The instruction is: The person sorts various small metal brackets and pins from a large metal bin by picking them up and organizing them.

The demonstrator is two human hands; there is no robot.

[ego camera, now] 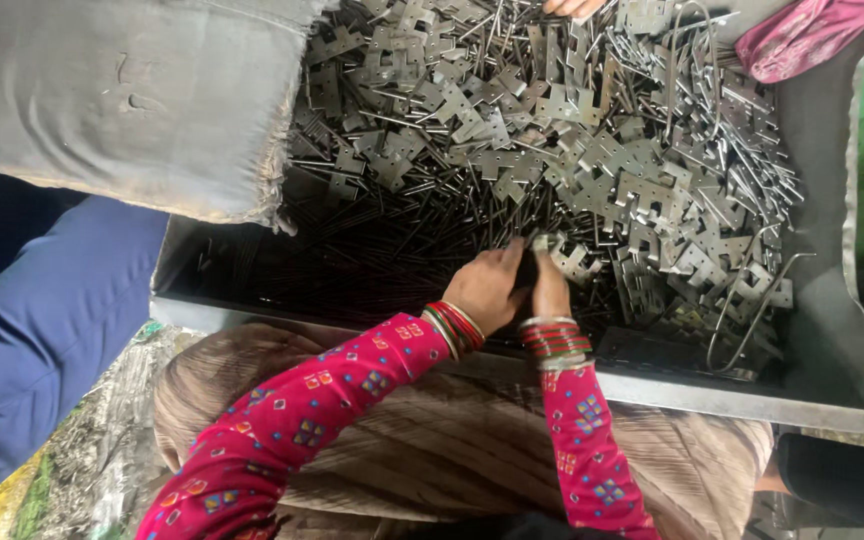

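Observation:
A grey metal tray (832, 330) holds a heap of small flat notched metal plates (592, 150) mixed with thin dark metal rods (372, 250). My left hand (487, 285) reaches into the near side of the tray, fingers curled over the rods. Right beside it my right hand (550, 275) pinches one small metal plate (552, 243) at the heap's edge. Both wrists carry red and green bangles below pink patterned sleeves. The two hands almost touch each other.
A grey cloth sack (122, 100) lies over the tray's far left corner. Bent wire hooks (752, 310) lie at the tray's right. Another person's fingers (572, 6) and pink cloth (802, 35) show at the top. A blue-clad leg (42, 330) is at left, brown fabric (432, 440) below.

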